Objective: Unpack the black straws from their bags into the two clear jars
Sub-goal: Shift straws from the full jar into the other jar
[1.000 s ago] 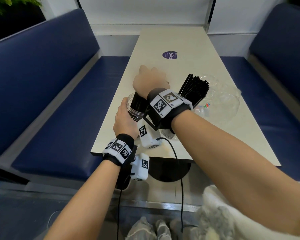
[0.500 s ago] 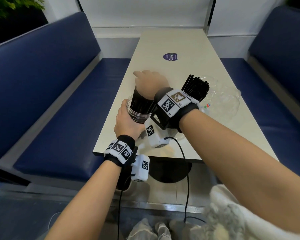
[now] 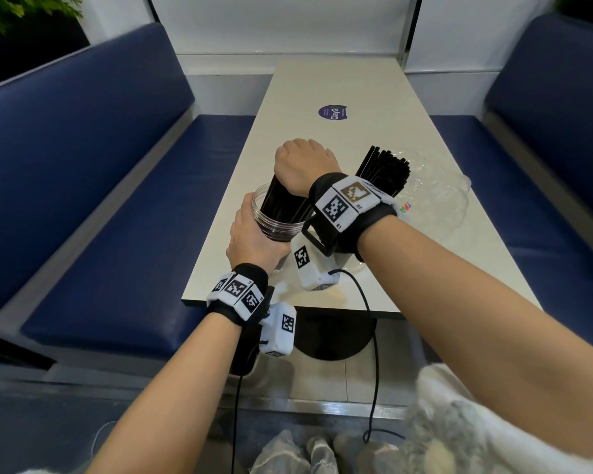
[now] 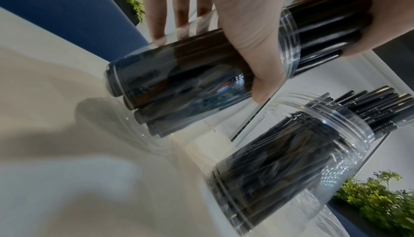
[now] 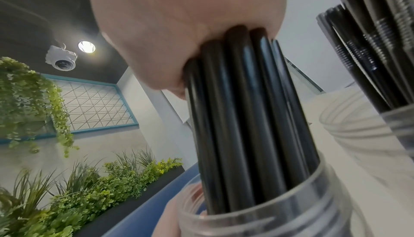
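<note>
head view looks forward-down over table (image 3: pixel 339 83); wrist views close, tilted upward; all share straw-filled jar (image 3: pixel 277 224) at 12 o'clock.

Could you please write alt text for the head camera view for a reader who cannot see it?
The right hand grips a bundle of black straws standing in a clear jar held by the left hand on a beige table; a second straw-filled jar stands beside it.

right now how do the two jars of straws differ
The near jar is gripped by the left hand, while the far jar stands untouched. The right hand grips the tops of the near jar's straws; the far jar's straws fan out freely, tips bare. Both jars are clear, lidless and hold black straws.
</note>
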A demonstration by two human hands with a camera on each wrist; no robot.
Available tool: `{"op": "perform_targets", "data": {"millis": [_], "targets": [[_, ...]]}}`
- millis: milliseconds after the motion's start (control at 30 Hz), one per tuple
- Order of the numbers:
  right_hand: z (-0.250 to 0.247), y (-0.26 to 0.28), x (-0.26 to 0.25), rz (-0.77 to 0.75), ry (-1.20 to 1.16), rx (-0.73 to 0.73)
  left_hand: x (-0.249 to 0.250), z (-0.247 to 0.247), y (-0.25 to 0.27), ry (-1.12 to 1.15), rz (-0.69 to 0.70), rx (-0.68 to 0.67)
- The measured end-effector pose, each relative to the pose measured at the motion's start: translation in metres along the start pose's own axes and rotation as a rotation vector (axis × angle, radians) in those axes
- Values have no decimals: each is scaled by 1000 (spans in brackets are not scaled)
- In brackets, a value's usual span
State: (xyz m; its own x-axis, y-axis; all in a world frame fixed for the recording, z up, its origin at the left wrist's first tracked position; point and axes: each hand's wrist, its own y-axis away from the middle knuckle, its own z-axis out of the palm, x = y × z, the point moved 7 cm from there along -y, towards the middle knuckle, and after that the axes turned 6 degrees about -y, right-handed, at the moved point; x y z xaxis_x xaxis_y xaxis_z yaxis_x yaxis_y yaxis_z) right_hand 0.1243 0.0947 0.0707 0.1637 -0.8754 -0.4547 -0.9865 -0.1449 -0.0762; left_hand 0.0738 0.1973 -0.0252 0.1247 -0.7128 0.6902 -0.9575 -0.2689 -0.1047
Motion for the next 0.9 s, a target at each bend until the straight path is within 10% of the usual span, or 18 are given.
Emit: {"op": "perform_targets", "data": {"millis": [900], "targets": [[17,-24,-33,-100,232,24,-10,10,-11,412,-76,-133]]}}
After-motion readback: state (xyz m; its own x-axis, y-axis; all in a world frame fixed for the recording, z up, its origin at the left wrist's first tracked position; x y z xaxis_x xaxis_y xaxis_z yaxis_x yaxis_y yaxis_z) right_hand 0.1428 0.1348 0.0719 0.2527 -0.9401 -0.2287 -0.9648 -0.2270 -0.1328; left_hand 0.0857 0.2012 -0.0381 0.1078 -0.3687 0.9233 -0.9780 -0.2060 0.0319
